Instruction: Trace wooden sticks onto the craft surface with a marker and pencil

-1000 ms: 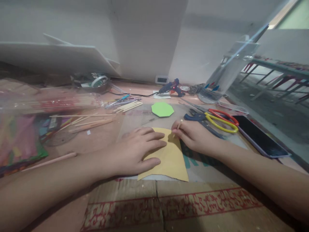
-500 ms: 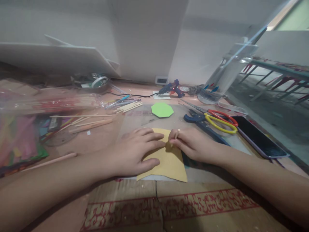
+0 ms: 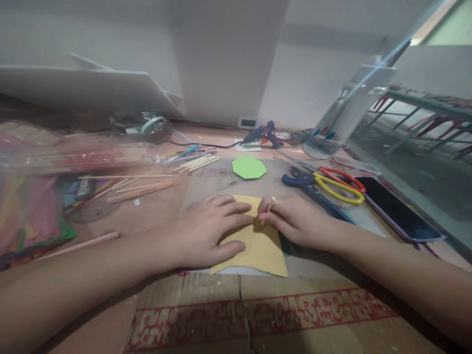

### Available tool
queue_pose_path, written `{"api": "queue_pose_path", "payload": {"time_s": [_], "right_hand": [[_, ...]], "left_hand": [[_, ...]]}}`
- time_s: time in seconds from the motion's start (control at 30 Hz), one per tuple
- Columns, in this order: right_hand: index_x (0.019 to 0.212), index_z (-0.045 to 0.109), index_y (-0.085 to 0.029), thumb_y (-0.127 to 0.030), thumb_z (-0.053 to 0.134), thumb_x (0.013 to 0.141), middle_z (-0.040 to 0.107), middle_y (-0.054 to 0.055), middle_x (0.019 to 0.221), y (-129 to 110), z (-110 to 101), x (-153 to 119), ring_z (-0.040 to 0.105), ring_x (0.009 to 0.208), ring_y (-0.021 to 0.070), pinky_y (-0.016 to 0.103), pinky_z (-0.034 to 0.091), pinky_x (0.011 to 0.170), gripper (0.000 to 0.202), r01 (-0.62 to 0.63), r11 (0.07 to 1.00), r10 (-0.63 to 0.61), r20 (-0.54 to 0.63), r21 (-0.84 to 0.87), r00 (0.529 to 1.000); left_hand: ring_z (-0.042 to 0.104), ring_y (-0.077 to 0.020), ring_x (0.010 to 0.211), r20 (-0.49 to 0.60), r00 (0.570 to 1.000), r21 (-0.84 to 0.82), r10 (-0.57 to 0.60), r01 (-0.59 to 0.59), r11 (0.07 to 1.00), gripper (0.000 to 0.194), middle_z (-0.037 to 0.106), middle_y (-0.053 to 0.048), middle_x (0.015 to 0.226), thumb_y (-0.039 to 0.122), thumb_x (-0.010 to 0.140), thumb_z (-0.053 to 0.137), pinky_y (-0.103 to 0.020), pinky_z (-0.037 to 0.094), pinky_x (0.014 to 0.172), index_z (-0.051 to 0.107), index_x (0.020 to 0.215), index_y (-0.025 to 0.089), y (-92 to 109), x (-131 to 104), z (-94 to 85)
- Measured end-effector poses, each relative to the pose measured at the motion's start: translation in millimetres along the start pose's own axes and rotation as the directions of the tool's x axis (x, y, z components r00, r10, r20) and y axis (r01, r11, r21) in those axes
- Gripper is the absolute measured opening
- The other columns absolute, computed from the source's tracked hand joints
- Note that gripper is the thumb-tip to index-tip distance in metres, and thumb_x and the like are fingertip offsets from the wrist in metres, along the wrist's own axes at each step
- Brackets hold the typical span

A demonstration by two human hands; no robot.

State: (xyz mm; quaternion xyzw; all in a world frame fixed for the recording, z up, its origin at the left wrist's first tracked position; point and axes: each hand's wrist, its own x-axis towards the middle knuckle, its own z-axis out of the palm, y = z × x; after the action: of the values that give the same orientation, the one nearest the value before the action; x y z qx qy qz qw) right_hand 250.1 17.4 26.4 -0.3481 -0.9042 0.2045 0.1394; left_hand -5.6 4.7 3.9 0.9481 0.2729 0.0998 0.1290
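A yellow sheet of paper or foam (image 3: pixel 258 250) with a wavy near edge lies in front of me. My left hand (image 3: pixel 217 226) rests flat on its left part, fingers spread. My right hand (image 3: pixel 287 219) pinches a short wooden stick (image 3: pixel 271 204) over the sheet's upper right. The stick's lower end points down at the sheet; whether it touches cannot be made out. Just beyond lies a light green octagon (image 3: pixel 249 168).
On the right are pliers (image 3: pixel 295 179), scissors with red and yellow handles (image 3: pixel 339 189) and a phone (image 3: pixel 401 211). A glue gun (image 3: pixel 263 133) stands behind, beside a clear container (image 3: pixel 324 137). Thin wooden sticks (image 3: pixel 199 163) and bagged materials (image 3: pixel 73 157) are on the left.
Both hands, the stick and the yellow sheet hold nearly the same places. The whole view has shifted very slightly.
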Motion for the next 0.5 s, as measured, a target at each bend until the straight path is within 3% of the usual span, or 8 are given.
{"api": "queue_pose_path", "payload": {"time_s": [0.1, 0.23, 0.37, 0.5], "right_hand": [[0.088, 0.059, -0.020, -0.024, 0.043, 0.099, 0.071, 0.008, 0.079, -0.8, 0.9, -0.6, 0.066, 0.072, 0.0210, 0.030, 0.046, 0.068, 0.021, -0.075, 0.991, 0.058, -0.144, -0.115, 0.988], [0.090, 0.060, -0.019, -0.026, 0.041, 0.101, 0.073, 0.008, 0.084, -1.1, 1.6, -0.7, 0.068, 0.076, 0.0212, 0.030, 0.048, 0.071, 0.023, 0.017, 0.999, -0.018, -0.022, -0.045, 1.000], [0.088, 0.059, -0.019, -0.026, 0.042, 0.099, 0.071, 0.009, 0.078, 1.2, 1.3, 0.3, 0.065, 0.070, 0.0225, 0.031, 0.045, 0.066, 0.022, -0.094, 0.987, 0.074, -0.146, -0.134, 0.987], [0.090, 0.062, -0.019, -0.027, 0.041, 0.101, 0.073, 0.010, 0.085, 1.0, 1.4, 1.0, 0.067, 0.076, 0.0219, 0.031, 0.047, 0.070, 0.025, -0.029, 0.997, 0.026, -0.045, -0.075, 0.999]], "left_hand": [[0.046, -0.0355, 0.137, -0.005, 1.000, 0.006, -0.003, 0.003, 1.000, 0.046, 0.055, -0.007, 0.152, 0.044, 0.098, 0.056, -0.058, 0.039, 0.112, 0.059, 0.140, 0.026, 0.0, -0.5, -0.1], [0.046, -0.0349, 0.137, 0.003, 1.000, 0.000, 0.001, -0.001, 1.000, 0.048, 0.054, -0.006, 0.152, 0.044, 0.097, 0.057, -0.056, 0.040, 0.112, 0.058, 0.142, 0.027, 0.5, -0.5, -0.6], [0.047, -0.0349, 0.136, -0.006, 1.000, 0.004, -0.008, 0.008, 1.000, 0.046, 0.055, -0.007, 0.151, 0.044, 0.097, 0.057, -0.056, 0.040, 0.112, 0.060, 0.139, 0.026, 1.0, -0.4, -1.5], [0.047, -0.0350, 0.135, -0.005, 1.000, -0.002, 0.004, -0.004, 1.000, 0.047, 0.055, -0.008, 0.152, 0.043, 0.097, 0.057, -0.056, 0.041, 0.112, 0.059, 0.141, 0.026, 1.1, -0.4, -2.1]]}}
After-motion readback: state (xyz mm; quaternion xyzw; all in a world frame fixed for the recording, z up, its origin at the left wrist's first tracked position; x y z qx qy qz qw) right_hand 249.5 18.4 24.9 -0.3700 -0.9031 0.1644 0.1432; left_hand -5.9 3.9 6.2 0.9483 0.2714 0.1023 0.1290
